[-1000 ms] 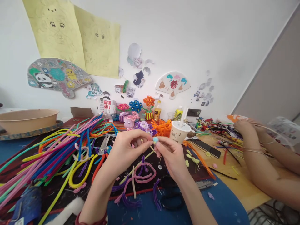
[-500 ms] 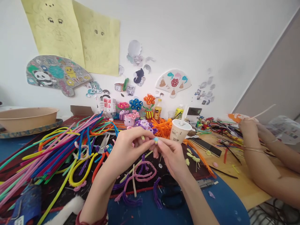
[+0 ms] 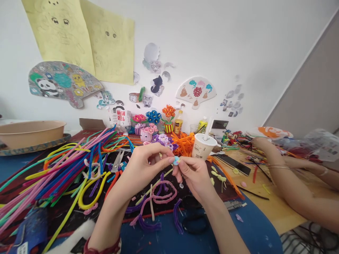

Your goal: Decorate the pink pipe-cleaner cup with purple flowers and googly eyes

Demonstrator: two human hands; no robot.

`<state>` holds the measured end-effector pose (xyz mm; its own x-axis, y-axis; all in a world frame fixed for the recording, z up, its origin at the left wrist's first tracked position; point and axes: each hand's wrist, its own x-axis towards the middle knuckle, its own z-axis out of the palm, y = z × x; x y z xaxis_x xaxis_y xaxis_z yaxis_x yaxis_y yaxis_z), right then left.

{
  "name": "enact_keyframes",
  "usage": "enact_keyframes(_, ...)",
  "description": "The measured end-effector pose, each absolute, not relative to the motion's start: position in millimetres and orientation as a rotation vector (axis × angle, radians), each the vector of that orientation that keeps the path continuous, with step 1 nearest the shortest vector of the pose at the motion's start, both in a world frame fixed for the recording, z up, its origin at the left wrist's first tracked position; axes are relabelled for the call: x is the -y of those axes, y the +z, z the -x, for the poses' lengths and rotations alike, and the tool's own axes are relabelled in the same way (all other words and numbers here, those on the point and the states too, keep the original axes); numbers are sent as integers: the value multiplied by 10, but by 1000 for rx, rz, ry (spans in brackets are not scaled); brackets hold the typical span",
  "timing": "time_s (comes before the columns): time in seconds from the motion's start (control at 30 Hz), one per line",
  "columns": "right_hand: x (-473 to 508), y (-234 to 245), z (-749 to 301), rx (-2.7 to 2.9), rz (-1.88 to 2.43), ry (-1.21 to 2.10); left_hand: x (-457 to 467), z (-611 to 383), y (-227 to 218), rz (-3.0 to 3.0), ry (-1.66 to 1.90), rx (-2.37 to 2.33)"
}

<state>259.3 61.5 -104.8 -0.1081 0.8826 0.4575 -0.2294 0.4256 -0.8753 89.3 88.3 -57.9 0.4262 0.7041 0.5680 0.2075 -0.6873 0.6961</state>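
Note:
Thumb and index finger of my left hand (image 3: 144, 167) pinch a small light-blue piece with a yellow bit (image 3: 176, 161), too small to name. My right hand (image 3: 195, 176) pinches its other side, the rest of its fingers curled. The piece is up over the work mat, partly hidden by the fingertips. Below lie a looped pink pipe cleaner (image 3: 162, 202) and short purple pipe cleaners (image 3: 149, 225). A pair of scissors with black handles (image 3: 195, 225) rests under my right wrist, partly covered by it.
Many coloured pipe cleaners (image 3: 66, 169) and open scissors (image 3: 118, 162) lie left. A paper cup with straw (image 3: 203, 146), orange pipe cleaners (image 3: 182, 143) and a phone (image 3: 233, 165) stand or lie behind and right. Another person's arms (image 3: 288, 176) reach in at right.
More of the blue piece shows between my fingertips, and its yellow bit now faces right. The other person's hands have moved left and lower; the pale strip they held no longer shows.

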Motion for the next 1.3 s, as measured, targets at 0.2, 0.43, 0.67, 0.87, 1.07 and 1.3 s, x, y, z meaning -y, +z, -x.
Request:
enact_keyframes(0.2,-609,-1041,-2588,1324,635,1047,-880,-899,-587,-2120,1176,-749)
enact_keyframes(0.43,-633,-1068,-2596,1310,635,1029,-863,-912,-563,-2150,1130,-734)
enact_keyframes(0.67,-658,-1100,-2581,1206,668,932,-839,-913,-563,-2106,1126,-784)
enact_keyframes(0.87,-669,-1095,-2556,1141,674,856,-838,-920,-553,-2103,1166,-786)
enact_keyframes(1.07,-664,-1107,-2580,1207,736,748,-855,-925,-557,-2113,1149,-856)
enact_keyframes(1.3,-622,-1105,-2575,1297,788,452,-839,-937,-561,-2096,1132,-857)
